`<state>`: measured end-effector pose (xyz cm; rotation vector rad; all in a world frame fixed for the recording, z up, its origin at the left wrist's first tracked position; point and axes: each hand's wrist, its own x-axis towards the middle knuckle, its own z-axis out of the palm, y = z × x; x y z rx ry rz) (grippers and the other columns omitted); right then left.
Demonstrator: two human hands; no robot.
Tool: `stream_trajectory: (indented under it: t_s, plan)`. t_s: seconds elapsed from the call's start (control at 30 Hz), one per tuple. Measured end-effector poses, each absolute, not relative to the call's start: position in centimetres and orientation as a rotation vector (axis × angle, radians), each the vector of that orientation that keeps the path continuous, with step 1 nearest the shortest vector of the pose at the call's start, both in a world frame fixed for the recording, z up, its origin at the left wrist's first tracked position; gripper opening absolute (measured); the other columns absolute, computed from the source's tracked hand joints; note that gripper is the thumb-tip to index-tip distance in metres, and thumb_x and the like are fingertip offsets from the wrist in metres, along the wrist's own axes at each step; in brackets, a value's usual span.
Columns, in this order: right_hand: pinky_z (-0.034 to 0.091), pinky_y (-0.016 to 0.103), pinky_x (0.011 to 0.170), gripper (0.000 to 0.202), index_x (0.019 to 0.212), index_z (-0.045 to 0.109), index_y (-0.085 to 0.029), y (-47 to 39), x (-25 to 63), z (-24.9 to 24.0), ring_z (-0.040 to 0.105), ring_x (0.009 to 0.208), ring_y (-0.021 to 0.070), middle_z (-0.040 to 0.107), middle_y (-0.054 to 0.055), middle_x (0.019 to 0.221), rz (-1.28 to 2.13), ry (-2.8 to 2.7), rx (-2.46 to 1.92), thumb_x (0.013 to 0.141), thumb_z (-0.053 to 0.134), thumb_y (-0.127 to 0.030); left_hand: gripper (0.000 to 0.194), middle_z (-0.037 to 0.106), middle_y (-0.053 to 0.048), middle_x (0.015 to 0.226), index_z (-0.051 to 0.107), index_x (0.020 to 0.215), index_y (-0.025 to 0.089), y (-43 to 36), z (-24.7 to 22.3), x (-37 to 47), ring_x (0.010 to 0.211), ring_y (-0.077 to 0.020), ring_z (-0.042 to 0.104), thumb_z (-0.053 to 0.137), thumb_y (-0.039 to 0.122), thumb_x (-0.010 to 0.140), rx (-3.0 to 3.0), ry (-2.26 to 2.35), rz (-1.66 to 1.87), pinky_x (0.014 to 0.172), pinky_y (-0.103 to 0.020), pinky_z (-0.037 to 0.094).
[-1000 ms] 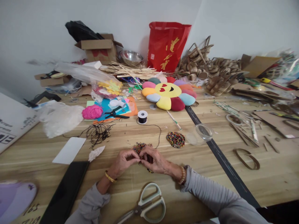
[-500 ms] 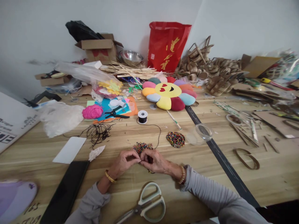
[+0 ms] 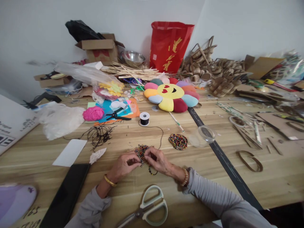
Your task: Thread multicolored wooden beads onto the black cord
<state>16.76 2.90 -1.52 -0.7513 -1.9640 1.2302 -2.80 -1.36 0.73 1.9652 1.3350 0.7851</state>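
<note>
- While print on the white box (image 3: 14, 122) at left is too partial to read, handwritten digits (image 3: 30, 212), apparently "165" and "269", show at lower left.
- Left hand (image 3: 122, 166), lower centre, presses thumb and forefinger together; any bead between is unclear.
- Loose beads (image 3: 140, 151) spread just beyond and between both hands' fingertips, the right slightly nearer.
- Right hand (image 3: 160, 162) appears to pinch black cord (image 3: 162, 133), its beaded end (image 3: 150, 171) curving below.
- Red bag (image 3: 169, 44), upper centre, bears gold characters, not clearly legible.
</note>
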Motion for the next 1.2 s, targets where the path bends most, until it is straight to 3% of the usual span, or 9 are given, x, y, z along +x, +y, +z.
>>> stream_trajectory:
  t_s: [0.3,0.63,0.93,1.2]
  plan:
    - [0.037,0.020,0.049,0.016,0.087,0.053,-0.016,2.8,16.5,-1.5,0.044,0.050,0.0082,0.049,-0.004,0.062,1.461,-1.773,-0.802,0.086,0.054,-0.032,0.012,0.067,-0.005,0.076,0.067,0.076,0.017,-1.6,-0.5,-2.9,0.074,-0.0166,0.060,0.058,0.016,0.083,2.331,1.204,0.613,0.073,-0.028,0.046]
    - [0.037,0.020,0.050,0.016,0.083,0.057,-0.015,3.0,16.6,-1.0,0.043,0.054,0.0090,0.051,-0.002,0.062,1.367,-1.857,-0.802,0.086,0.054,-0.030,0.010,0.067,-0.004,0.077,0.066,0.077,0.018,-1.7,-0.5,-2.8,0.075,-0.0172,0.062,0.058,0.013,0.082,2.323,1.203,0.628,0.082,-0.032,0.046]
    - [0.040,0.022,0.059,0.018,0.079,0.059,-0.014,3.1,16.6,-1.0,0.049,0.063,0.0118,0.054,0.001,0.069,1.291,-1.920,-0.771,0.088,0.052,-0.029,0.014,0.069,-0.005,0.079,0.067,0.078,0.018,-1.7,-0.3,-2.2,0.079,-0.0180,0.063,0.055,0.012,0.082,2.318,1.206,0.654,0.080,-0.031,0.048]
    - [0.044,0.026,0.067,0.018,0.078,0.064,-0.015,3.3,16.7,-1.3,0.055,0.072,0.0149,0.061,0.004,0.074,1.223,-1.968,-0.710,0.087,0.057,-0.029,0.009,0.071,-0.005,0.075,0.069,0.076,0.016,-1.4,0.3,-2.7,0.071,-0.0163,0.064,0.061,0.020,0.077,1.853,1.331,0.887,0.072,-0.027,0.051]
